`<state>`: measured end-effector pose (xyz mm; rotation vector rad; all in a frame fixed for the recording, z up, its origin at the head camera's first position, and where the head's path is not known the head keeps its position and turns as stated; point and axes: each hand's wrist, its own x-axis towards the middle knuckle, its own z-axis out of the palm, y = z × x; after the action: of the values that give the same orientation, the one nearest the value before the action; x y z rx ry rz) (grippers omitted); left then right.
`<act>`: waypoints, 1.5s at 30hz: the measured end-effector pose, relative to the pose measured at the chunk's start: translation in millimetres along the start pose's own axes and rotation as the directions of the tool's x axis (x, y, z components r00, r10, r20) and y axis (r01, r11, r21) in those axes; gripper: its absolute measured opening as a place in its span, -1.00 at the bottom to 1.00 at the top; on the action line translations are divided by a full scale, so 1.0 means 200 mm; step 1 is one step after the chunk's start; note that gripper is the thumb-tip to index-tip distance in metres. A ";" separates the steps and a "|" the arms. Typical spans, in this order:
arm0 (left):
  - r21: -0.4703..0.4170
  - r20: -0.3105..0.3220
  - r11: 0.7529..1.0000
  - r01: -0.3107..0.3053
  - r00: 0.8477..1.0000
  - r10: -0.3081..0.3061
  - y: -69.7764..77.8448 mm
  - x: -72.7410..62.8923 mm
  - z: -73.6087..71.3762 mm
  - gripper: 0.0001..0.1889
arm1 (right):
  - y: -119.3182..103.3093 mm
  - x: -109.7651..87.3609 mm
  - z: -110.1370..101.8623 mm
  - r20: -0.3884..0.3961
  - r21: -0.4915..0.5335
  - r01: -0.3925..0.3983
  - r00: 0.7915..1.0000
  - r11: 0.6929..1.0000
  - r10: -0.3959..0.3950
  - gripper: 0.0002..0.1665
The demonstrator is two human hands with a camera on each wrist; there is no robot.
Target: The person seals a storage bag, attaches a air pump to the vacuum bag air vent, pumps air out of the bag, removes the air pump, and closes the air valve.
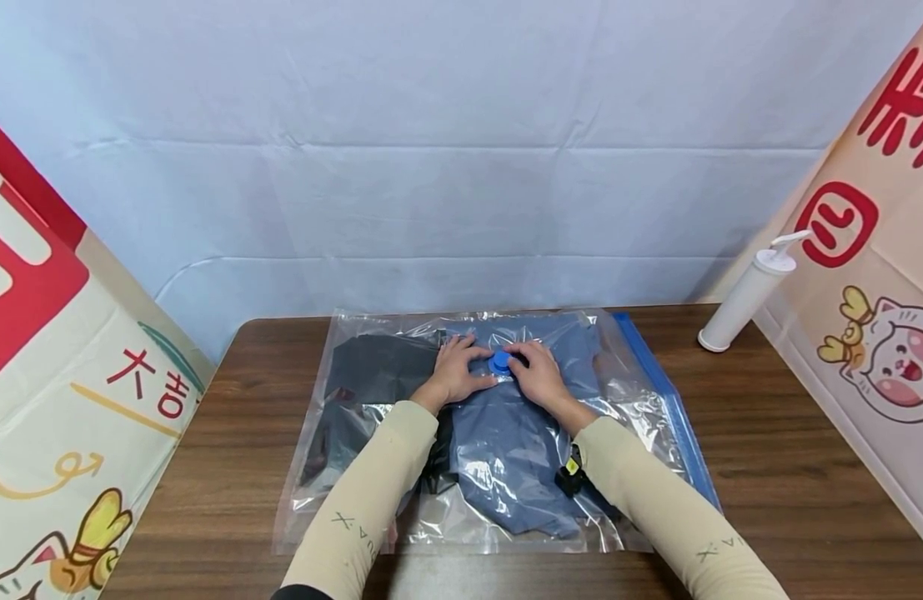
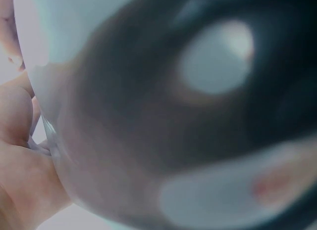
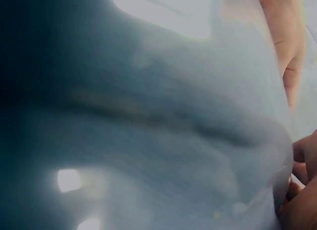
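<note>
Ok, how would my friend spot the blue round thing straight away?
On the brown table lies a big clear plastic bag with cloth inside. Between the left hand and right hand sits a small cap. It's bright blue and round, unlike the duller cloth or the long blue strip.

A glossy, colourless plastic bag (image 1: 431,529) with a bright blue strip (image 1: 682,425) along its right edge and a vivid blue valve cap (image 1: 500,361) shows a black cloth (image 1: 382,367) on the left and a slate-blue garment (image 1: 506,467) on the right. Cream sleeves (image 1: 371,500) marked with dark lettering cross the brown, wood-grained table (image 1: 791,400), whose far right bears a plain white pump (image 1: 746,300). Behind lies a pale blue-white backdrop (image 1: 431,208), flanked by a left banner (image 1: 48,350) of cream with red, yellow and green designs, and a peach right banner (image 1: 889,250) with red characters and a pink-cheeked white cat (image 1: 900,358).
</note>
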<state>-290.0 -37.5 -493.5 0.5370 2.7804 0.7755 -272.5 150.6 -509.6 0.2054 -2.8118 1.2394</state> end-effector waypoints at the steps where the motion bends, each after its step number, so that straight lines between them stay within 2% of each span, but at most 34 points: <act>1: 0.000 0.001 1.000 0.001 1.000 -0.001 0.00 0.00 0.00 -0.42 | 0.00 0.00 0.00 0.005 0.001 -0.006 1.000 1.000 0.006 -0.59; 7: -0.007 0.007 1.000 0.005 1.000 -0.005 0.00 0.00 0.01 -0.42 | 0.00 0.00 0.00 0.012 -0.001 -0.032 0.999 0.999 0.032 -0.57; 12: -0.008 0.008 1.000 0.010 1.000 -0.010 -0.01 0.00 0.02 -0.42 | 0.00 0.00 0.00 0.001 0.005 -0.012 1.000 1.000 0.012 -0.63; 20: -0.013 -0.004 1.000 -0.007 1.000 0.007 0.00 -0.01 0.00 -0.43 | 0.01 -0.01 0.00 0.011 -0.016 0.004 1.000 1.000 -0.003 -0.54; 24: -0.013 -0.004 1.000 -0.008 1.000 0.008 0.00 -0.02 0.00 -0.43 | 0.00 -0.01 0.00 0.002 -0.001 0.007 1.000 1.000 -0.007 -0.60; 32: -0.007 0.008 1.000 -0.012 1.000 0.012 0.00 -0.01 0.00 -0.42 | -0.01 -0.02 -0.01 0.010 0.002 0.001 1.000 1.000 -0.001 -0.48; 36: -0.010 0.006 1.000 -0.010 1.000 0.010 0.00 -0.01 0.00 -0.43 | -0.01 -0.02 -0.01 0.002 0.010 -0.005 1.000 1.000 0.005 -0.55; 40: -0.014 0.007 1.000 -0.006 1.000 0.006 0.00 -0.01 -0.01 -0.43 | -0.01 -0.02 0.00 -0.013 0.002 0.026 1.000 1.000 -0.026 -0.62; 45: -0.015 0.006 1.000 -0.006 1.000 0.006 0.00 -0.01 -0.01 -0.43 | -0.01 -0.02 -0.01 -0.004 0.006 0.024 1.000 1.000 -0.024 -0.55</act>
<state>-288.1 -38.5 -491.8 0.5439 2.7666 0.7940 -269.1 150.1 -507.0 0.2362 -2.7945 1.2419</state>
